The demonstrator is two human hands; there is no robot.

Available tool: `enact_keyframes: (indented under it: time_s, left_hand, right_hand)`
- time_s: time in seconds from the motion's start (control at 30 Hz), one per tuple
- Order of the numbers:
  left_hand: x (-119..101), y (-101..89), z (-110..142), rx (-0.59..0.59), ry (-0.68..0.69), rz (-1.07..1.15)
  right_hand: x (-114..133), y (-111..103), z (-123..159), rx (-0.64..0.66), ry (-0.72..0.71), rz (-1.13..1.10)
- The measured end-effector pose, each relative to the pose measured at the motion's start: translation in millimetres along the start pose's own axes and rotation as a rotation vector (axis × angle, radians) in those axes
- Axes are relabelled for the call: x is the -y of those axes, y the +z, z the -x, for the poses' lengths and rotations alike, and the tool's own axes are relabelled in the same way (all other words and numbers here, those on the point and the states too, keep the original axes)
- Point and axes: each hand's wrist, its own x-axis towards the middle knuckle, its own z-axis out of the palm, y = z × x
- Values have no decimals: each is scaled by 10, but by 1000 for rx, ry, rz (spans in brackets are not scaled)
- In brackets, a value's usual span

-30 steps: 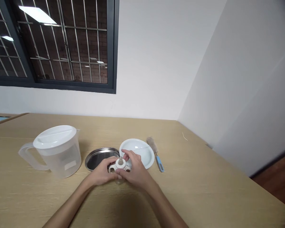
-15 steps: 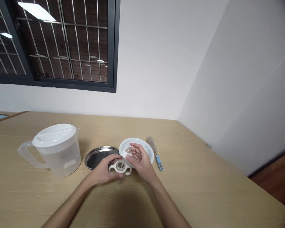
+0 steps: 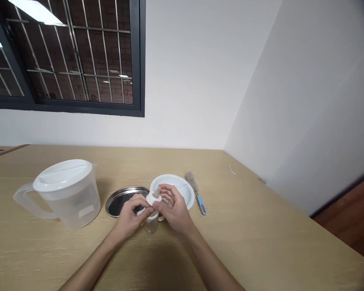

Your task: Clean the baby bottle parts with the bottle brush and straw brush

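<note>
A clear baby bottle with a white two-handled collar is in front of me. My left hand wraps its fingers round the bottle's upper left side. Over the bottle's mouth, my right hand pinches a white nipple cap with a clear teat pointing up. The cap sits slightly tilted at the bottle's top; whether it touches the rim I cannot tell. Behind the hands lie a white plate and a round steel tray, each partly covered by a hand.
A lidded clear plastic pitcher stands at the left, its handle facing left. Right of the plate lies a bottle brush with a blue handle. A thin pale strip rests near the table's right edge. Wall and barred window are behind.
My right hand has brought the nipple cap left from above the plate to over the bottle's mouth. The left hand has shifted its grip on the bottle. The view has turned slightly right.
</note>
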Motion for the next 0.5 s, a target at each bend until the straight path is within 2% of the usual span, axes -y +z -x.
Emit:
enact_keyframes:
  time_s: [0.1,0.4,0.5]
  left_hand:
    - [13,12,7,-23,7,10]
    - [7,13,9,16,-11,92]
    - [34,4,23,16,-9,85]
  right_hand:
    - [12,6,-4,-13,23,-37]
    - [-1,-33,-28,-49,146,-121]
    - [-16,-122,-73,-134,146,-187]
